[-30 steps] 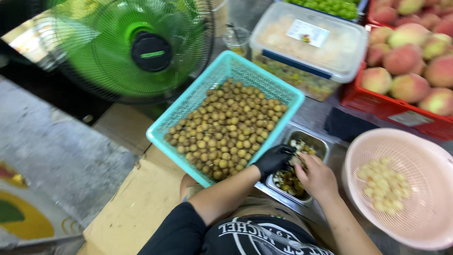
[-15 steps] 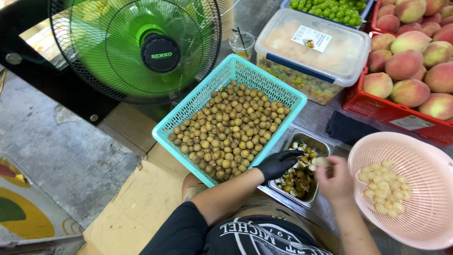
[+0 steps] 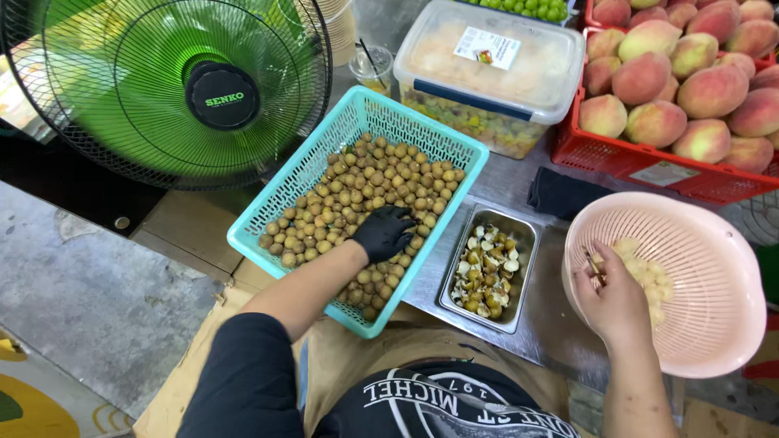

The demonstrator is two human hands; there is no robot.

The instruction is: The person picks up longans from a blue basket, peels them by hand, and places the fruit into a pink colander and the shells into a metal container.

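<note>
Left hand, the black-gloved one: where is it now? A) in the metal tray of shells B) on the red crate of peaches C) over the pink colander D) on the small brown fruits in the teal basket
D: the left hand rests on the brown fruits inside the teal basket, apart from the metal tray, while the right hand is at the pink colander.

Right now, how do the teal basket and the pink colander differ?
The teal basket is rectangular and piled with brown unpeeled fruit; the pink colander is round and holds a few pale peeled ones. The gloved left hand is in the basket, the bare right hand in the colander. Both are perforated plastic.
</note>
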